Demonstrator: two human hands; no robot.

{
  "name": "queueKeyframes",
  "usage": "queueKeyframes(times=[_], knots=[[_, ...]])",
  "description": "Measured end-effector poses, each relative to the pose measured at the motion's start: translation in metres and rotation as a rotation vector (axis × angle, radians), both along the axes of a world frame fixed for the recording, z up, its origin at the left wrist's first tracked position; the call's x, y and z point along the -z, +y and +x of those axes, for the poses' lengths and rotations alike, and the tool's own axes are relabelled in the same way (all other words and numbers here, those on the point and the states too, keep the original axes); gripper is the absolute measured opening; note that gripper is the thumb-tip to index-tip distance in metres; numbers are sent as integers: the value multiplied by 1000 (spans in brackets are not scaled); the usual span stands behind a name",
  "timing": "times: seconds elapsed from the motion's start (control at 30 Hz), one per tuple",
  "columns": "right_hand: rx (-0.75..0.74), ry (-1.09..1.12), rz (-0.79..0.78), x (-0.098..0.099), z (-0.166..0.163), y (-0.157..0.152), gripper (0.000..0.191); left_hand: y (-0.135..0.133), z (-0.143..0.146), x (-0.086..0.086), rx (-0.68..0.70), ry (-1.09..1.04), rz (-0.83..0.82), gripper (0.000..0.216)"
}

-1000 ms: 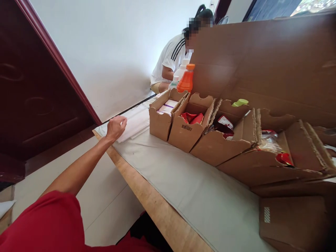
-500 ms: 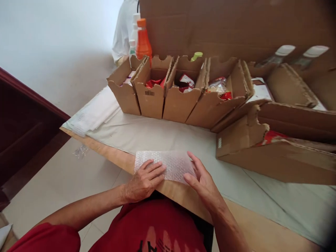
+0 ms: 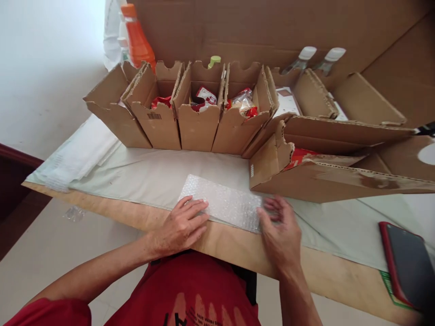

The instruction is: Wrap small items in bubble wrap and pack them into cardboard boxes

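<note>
A flat strip of bubble wrap [image 3: 227, 203] lies at the table's front edge, partly on the pale cloth and partly on bare wood. My left hand [image 3: 185, 224] rests on its left part, fingers stretched out and lying flat. At the right end of the wrap is my right hand [image 3: 280, 226], its thumb at the edge of the sheet. The fingers of that hand are half bent, apart from the thumb and slightly blurred; I see nothing held between them.
Open cardboard bins [image 3: 199, 127] with packets stand in a row behind the wrap. A long cardboard box [image 3: 326, 181] lies at right. White plastic sheets [image 3: 81, 149] are at left, a phone [image 3: 408, 262] at far right. Behind the bins stands an orange bottle [image 3: 139, 43].
The view has turned to the right, bringing the phone in. My right hand's fingers have bent more at the wrap's right end. My left hand stays on the wrap.
</note>
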State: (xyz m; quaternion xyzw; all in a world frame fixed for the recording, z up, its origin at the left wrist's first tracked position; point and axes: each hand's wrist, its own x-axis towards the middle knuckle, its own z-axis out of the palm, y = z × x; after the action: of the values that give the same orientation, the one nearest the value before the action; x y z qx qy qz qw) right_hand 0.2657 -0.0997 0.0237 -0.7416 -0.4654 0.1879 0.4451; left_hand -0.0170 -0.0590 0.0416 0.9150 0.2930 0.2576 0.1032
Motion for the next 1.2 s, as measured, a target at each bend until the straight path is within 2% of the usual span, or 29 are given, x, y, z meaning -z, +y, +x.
queueKeyframes(times=[0.07,0.13,0.23,0.3,0.4,0.5,0.6,0.73,0.83,0.93,1.0,1.1,1.2], knots=[[65,-125,59,-2,11,-10,47,3,2,0,-30,-50,-37,21],[30,-243,134,-7,10,-13,35,10,5,-2,-79,-105,-33,22],[-226,-392,245,-12,-18,1,25,25,14,-6,-102,-154,2,25],[-427,-468,254,-13,-46,17,27,35,20,-5,-105,-138,24,30],[-678,-538,142,-12,-78,36,32,46,23,5,-128,-38,35,32],[-796,-578,39,-7,-75,36,35,47,17,20,-116,53,7,30],[-735,-597,32,2,-36,16,32,41,9,27,-101,51,-40,33],[-395,-632,86,11,29,-19,23,35,-1,24,-82,-14,-80,29],[-186,-662,82,16,53,-31,26,39,-9,26,-191,-50,-7,27],[-117,-728,42,20,45,-26,32,46,-15,34,-377,16,74,29],[-122,-760,29,21,29,-17,34,46,-14,39,-445,69,73,31],[-205,-679,96,18,6,-8,22,40,-7,39,-462,46,44,17],[-258,-424,116,12,-4,-12,13,33,-1,31,-440,-48,1,10]])
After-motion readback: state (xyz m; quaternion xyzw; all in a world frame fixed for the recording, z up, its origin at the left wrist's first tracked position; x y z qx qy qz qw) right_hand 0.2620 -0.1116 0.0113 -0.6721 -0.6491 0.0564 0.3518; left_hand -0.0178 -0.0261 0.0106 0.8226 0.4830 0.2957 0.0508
